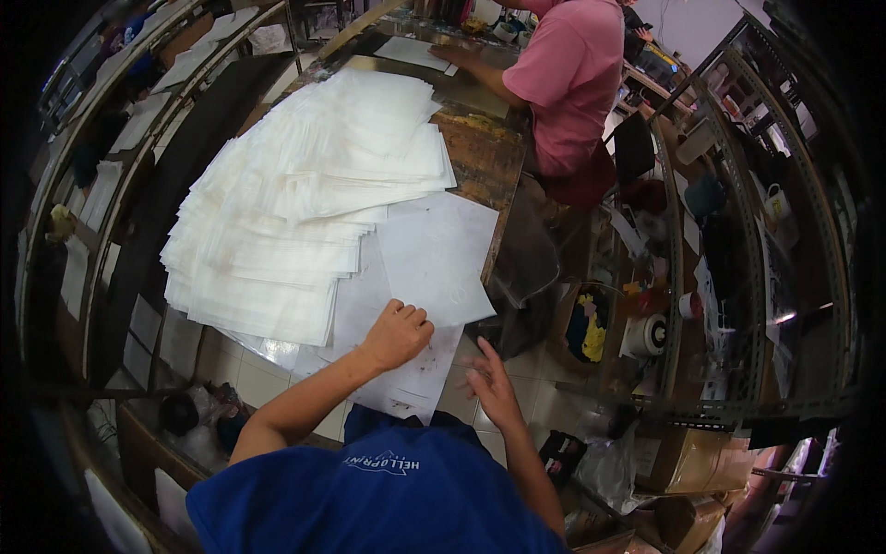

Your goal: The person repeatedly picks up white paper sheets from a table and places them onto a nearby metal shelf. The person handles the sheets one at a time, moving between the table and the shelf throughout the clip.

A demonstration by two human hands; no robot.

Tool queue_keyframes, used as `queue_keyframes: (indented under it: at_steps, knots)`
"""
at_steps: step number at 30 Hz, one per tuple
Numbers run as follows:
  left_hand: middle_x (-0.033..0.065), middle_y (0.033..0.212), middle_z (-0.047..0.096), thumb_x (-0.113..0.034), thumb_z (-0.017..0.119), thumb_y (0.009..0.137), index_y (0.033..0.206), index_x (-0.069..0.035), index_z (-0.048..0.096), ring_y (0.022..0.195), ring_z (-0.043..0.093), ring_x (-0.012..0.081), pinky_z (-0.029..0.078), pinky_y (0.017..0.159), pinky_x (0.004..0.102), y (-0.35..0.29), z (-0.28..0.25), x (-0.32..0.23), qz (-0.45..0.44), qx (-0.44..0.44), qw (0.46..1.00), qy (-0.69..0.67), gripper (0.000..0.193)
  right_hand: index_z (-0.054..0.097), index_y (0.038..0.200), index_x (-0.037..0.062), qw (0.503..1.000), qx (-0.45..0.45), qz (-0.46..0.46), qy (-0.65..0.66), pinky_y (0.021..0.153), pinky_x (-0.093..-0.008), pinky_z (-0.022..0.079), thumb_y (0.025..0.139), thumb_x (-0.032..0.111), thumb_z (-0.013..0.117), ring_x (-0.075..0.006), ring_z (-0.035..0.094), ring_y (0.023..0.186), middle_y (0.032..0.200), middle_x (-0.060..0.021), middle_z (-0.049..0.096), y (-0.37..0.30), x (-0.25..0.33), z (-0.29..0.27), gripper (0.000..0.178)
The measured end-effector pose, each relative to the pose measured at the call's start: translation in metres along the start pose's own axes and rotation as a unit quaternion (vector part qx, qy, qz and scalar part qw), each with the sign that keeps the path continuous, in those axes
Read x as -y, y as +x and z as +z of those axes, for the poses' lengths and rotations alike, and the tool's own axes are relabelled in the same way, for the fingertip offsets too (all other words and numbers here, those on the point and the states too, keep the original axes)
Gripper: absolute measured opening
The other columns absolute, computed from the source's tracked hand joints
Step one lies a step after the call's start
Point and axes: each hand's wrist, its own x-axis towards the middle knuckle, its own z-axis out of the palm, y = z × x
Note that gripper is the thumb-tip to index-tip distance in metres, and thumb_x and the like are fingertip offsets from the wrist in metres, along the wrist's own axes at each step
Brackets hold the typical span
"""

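My left hand [399,334] is closed, its fingers curled at the lower left corner of a thin white sheet [434,263]. What its fingertips grip, if anything, is hidden beneath the hand. The sheet lies tilted over larger pale sheets [477,220] that cover the near end of the table. To the right, off the table's near corner, my right hand [494,383] is open and slightly blurred, with its fingers apart and nothing in them. A big fanned pile of thin white sheets [295,194] spreads over the table's left side, beyond my left hand.
Across the brown stained tabletop [484,152], a person in a pink shirt [574,88] has a hand on a pale sheet [413,53]. Metal racks stand at left and right. A dark clear-plastic bag [526,254] hangs beside the table; cardboard boxes [692,459] sit at lower right.
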Motion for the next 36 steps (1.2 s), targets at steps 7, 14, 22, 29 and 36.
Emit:
queue_keyframes:
  at_steps: [7, 14, 22, 29, 36]
  knots:
    - [0.0054, 0.075, 0.057, -0.013, 0.067, 0.073, 0.076, -0.007, 0.061, 0.074, 0.056, 0.0208, 0.042, 0.069, 0.0362, 0.002, -0.038, -0.076, -0.048, -0.111, 0.985, -0.120, 0.009, 0.054, 0.118, -0.0005, 0.998, -0.060, 0.013, 0.031, 0.067, -0.0266, 0.052, 0.095, 0.013, 0.053, -0.0141, 0.063, 0.083, 0.098, -0.0099, 0.062, 0.015, 0.000, 0.010, 0.027]
    - [0.0094, 0.100, 0.065, -0.021, 0.053, 0.093, 0.101, 0.000, 0.065, 0.097, 0.062, 0.0220, 0.048, 0.086, 0.0338, -0.006, 0.002, -0.117, -0.135, 0.282, 0.668, -0.675, 0.025, 0.054, 0.103, 0.0036, 0.955, -0.179, -0.038, 0.235, 0.071, -0.0289, 0.052, 0.092, 0.004, 0.054, -0.0126, 0.058, 0.079, 0.092, -0.0054, 0.058, -0.014, 0.022, -0.026, 0.012]
    - [0.0115, 0.134, 0.050, -0.035, 0.040, 0.098, 0.138, -0.007, 0.041, 0.120, 0.051, 0.0252, 0.042, 0.102, 0.0413, 0.017, 0.103, -0.101, -0.280, 0.079, 0.055, -0.955, 0.048, 0.054, 0.102, 0.0036, 0.958, -0.228, -0.052, 0.168, 0.065, -0.0203, 0.041, 0.089, -0.001, 0.050, -0.0062, 0.049, 0.075, 0.090, -0.0016, 0.054, -0.098, 0.005, -0.075, 0.015]
    - [0.0130, 0.135, 0.049, -0.034, 0.033, 0.100, 0.139, -0.007, 0.040, 0.121, 0.050, 0.0263, 0.041, 0.103, 0.0414, 0.046, 0.082, -0.114, -0.311, 0.074, 0.124, -0.939, 0.048, 0.055, 0.100, 0.0040, 0.955, -0.280, -0.008, 0.093, 0.065, -0.0210, 0.042, 0.090, 0.002, 0.051, -0.0066, 0.050, 0.073, 0.086, -0.0001, 0.054, -0.150, -0.017, -0.093, 0.011]
    - [0.0128, 0.134, 0.049, -0.035, 0.035, 0.100, 0.138, -0.007, 0.040, 0.121, 0.050, 0.0267, 0.041, 0.102, 0.0416, 0.029, 0.115, -0.124, -0.320, 0.094, 0.113, -0.936, 0.048, 0.054, 0.098, 0.0069, 0.949, -0.309, -0.036, 0.045, 0.051, -0.0182, 0.028, 0.090, 0.001, 0.050, -0.0015, 0.037, 0.060, 0.076, 0.0053, 0.047, -0.169, -0.024, -0.096, 0.011]
